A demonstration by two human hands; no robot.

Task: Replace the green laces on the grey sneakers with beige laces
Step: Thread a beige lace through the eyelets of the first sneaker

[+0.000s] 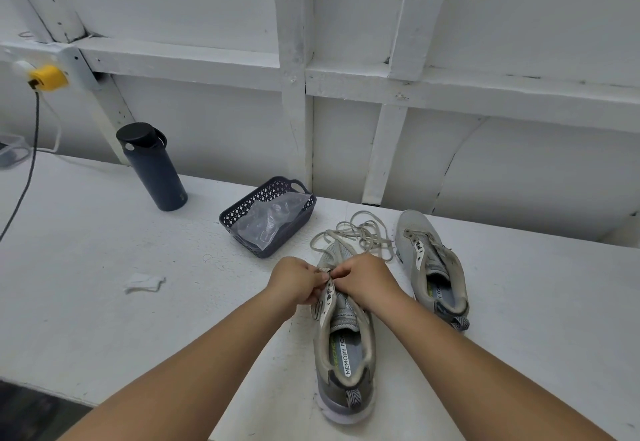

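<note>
A grey sneaker (343, 354) lies on the white table in front of me, heel toward me and toe away. My left hand (296, 279) and my right hand (363, 281) meet over its lower eyelets, fingers curled and pinching a beige lace end there. The rest of that beige lace (360, 232) trails in loose loops past the toe. A second grey sneaker (433, 267) lies to the right with no lace in its eyelets. No green lace shows in view.
A dark perforated basket (242, 213) holding a clear plastic bag stands behind left of the shoes. A dark water bottle (154, 170) stands further left. A scrap of white paper (143, 283) lies on the table (104, 250). A cable hangs at far left.
</note>
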